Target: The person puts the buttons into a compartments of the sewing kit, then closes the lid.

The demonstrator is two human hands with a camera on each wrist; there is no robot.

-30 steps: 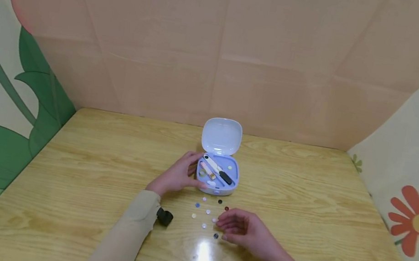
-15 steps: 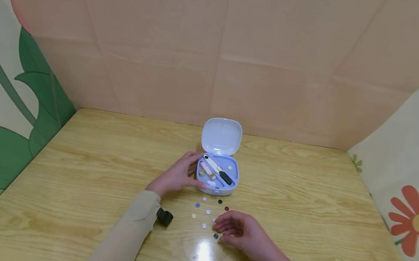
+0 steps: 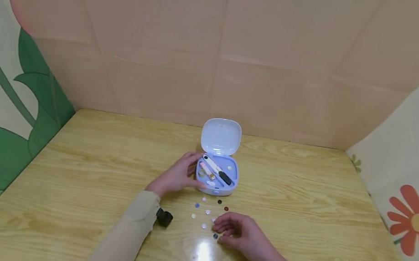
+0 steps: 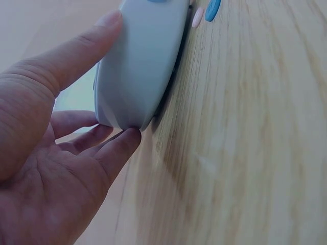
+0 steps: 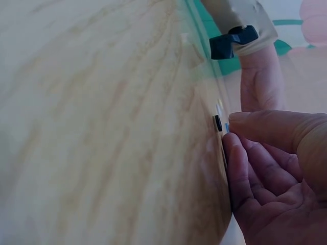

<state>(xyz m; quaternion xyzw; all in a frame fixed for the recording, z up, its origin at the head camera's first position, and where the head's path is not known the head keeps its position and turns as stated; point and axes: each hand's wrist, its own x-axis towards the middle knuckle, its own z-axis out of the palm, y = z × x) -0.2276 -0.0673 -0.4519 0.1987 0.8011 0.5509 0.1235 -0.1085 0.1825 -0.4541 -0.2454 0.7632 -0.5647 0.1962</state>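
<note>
My left hand (image 3: 177,175) grips the left side of a small lilac plastic box (image 3: 227,192), thumb at its front and fingers round its back corner. The same hand (image 4: 56,138) shows in the left wrist view against the pale box wall (image 4: 145,61). My right hand (image 3: 247,238) rests low at the table with loosely bent fingers, right beside several small round buttons. A dark button (image 3: 215,236) lies by its thumb tip, and a white button (image 3: 213,220) is partly hidden at its fingertips. No held object shows between thumb and fingers in the right wrist view.
The box's hinged lid (image 3: 221,136) stands raised. Inside lie a white tool with a black end (image 3: 222,175) and a pink item (image 3: 206,169). In front are a blue button (image 3: 197,205), a red button (image 3: 226,208) and a black button (image 3: 219,202) on the wooden table (image 3: 308,188).
My right hand has shifted slightly left and toward the front edge, its fingers bending a little more. The left hand stays on the box, and the buttons lie as before.
</note>
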